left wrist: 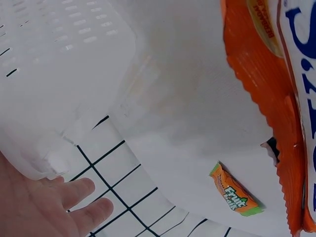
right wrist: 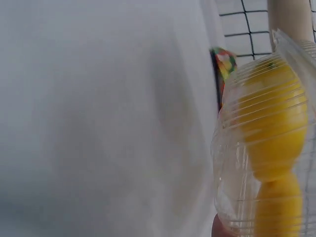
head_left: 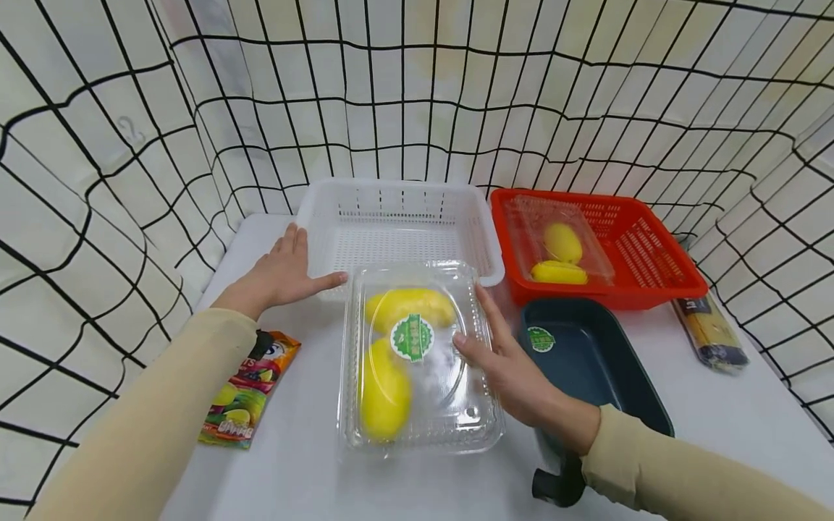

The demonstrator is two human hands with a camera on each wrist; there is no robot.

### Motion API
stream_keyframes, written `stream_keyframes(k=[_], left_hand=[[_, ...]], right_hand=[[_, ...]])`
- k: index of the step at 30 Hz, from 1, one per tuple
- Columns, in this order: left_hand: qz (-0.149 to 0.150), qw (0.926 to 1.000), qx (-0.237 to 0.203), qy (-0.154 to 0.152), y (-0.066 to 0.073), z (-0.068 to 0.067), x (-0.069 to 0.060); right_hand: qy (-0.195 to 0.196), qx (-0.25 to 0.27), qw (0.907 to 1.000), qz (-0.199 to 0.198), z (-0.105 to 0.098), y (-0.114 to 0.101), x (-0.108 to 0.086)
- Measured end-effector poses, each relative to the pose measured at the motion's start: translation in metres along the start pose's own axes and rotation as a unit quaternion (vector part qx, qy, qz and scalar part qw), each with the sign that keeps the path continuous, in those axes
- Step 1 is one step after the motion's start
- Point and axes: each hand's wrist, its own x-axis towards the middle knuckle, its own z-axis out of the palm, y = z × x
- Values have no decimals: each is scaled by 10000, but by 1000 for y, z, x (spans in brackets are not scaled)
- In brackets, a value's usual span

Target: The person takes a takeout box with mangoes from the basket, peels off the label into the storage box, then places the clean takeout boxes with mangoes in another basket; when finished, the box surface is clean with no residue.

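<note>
My right hand (head_left: 511, 358) grips the right side of a clear plastic clamshell box (head_left: 449, 405), thumb on its lid. Two yellow mango-like fruits (head_left: 386, 391) and a green round sticker (head_left: 412, 337) show in the box, which is held above the table, tilted towards me. In the right wrist view the box (right wrist: 232, 187) is seen from the side. My left hand (head_left: 280, 271), fingers straight and thumb spread, is at the left wall of a white perforated basket (head_left: 397, 189). In the left wrist view its fingers (left wrist: 79, 192) are beside the basket's rim.
A red basket (head_left: 651, 289) holds another clear box (head_left: 589, 253) with yellow fruits. Before it lies a dark blue-green pan (head_left: 586, 347) with a black handle. A colourful snack bag (head_left: 250, 391) lies left, a long packet (head_left: 710, 333) far right. Black wire mesh (head_left: 404, 101) surrounds the table.
</note>
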Motion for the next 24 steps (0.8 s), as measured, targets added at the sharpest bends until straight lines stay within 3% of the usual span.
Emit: stream_keyframes(k=[6, 10, 17, 24], left_hand=[[12, 10000, 69, -25, 0, -1, 0], [5, 10000, 59, -50, -1, -1, 1], [-16, 10000, 25, -27, -4, 2, 2], [37, 10000, -30, -12, -4, 3, 2]], right_hand=[[309, -92, 9986, 425, 8, 28, -8], [411, -208, 9977, 495, 8, 41, -5], [146, -295, 9963, 790, 2, 43, 3], [257, -414, 9945, 925, -2, 44, 9]])
